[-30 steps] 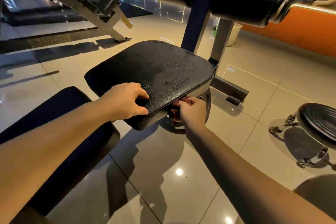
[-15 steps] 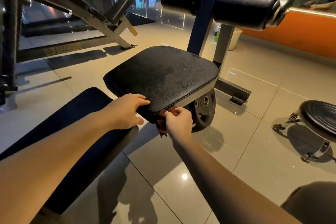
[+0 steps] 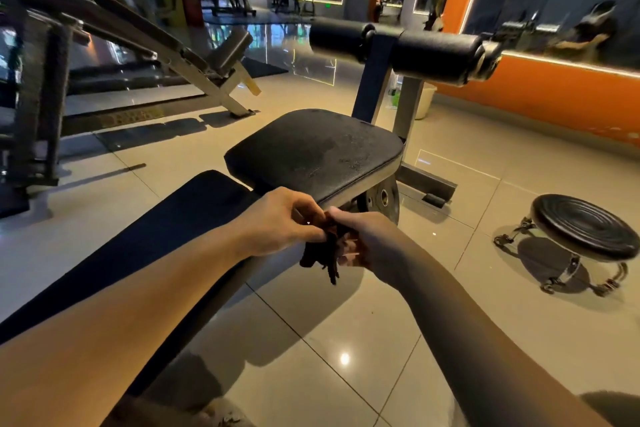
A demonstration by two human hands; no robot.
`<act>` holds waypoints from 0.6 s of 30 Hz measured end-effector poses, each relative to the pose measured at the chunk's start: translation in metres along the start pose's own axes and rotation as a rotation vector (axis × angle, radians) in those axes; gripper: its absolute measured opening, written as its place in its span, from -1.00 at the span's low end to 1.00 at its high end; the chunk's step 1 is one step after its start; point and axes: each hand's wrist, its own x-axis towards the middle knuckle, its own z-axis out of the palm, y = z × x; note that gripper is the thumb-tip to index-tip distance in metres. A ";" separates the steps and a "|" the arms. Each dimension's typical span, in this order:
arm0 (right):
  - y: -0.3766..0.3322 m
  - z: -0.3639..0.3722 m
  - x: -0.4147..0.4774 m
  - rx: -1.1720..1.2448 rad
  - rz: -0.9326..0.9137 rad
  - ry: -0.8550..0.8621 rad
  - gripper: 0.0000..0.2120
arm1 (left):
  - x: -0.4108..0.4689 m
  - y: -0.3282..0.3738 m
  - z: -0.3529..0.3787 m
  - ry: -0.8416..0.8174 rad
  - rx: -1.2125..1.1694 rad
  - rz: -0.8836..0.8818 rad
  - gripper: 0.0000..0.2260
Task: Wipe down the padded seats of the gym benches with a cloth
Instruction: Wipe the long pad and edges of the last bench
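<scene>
Left hand (image 3: 277,224) and right hand (image 3: 369,241) both pinch the bunched cloth (image 3: 323,255) just short of the seat (image 3: 311,149), seemingly readying it; next move likely needs it pressed flat on the seat.

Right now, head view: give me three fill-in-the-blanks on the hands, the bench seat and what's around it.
1. The left hand and the right hand together hold a dark ____.
2. The weight plate sits ____ the black padded seat.
3. The round stool stands on the floor to the ____ of the seat.

Missing words: cloth; under; right.
</scene>
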 end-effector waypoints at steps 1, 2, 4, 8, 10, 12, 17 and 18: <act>-0.002 0.000 -0.012 -0.024 -0.022 -0.033 -0.72 | -0.009 0.006 -0.002 0.017 -0.027 0.007 -0.82; -0.005 0.000 -0.025 -0.032 -0.042 -0.058 -0.75 | -0.018 0.011 -0.004 0.025 -0.057 0.016 -0.84; -0.011 -0.001 -0.052 -0.055 -0.080 -0.080 -0.80 | -0.038 0.024 -0.007 0.021 -0.107 0.041 -0.85; -0.029 -0.005 -0.102 -0.165 -0.105 -0.104 -0.79 | -0.082 0.048 -0.016 0.065 -0.201 0.050 -0.88; -0.040 -0.004 -0.119 -0.284 -0.115 -0.092 -0.77 | -0.103 0.057 -0.023 0.135 -0.233 0.017 -0.90; -0.049 0.002 -0.135 -0.362 -0.132 -0.063 -0.81 | -0.123 0.066 -0.032 0.204 -0.243 -0.037 -0.91; -0.054 0.036 -0.166 -0.480 -0.279 -0.035 -0.84 | -0.172 0.098 -0.054 0.356 -0.204 -0.151 -0.91; -0.051 0.045 -0.169 -0.545 -0.351 -0.011 -0.85 | -0.182 0.104 -0.057 0.386 -0.193 -0.168 -0.90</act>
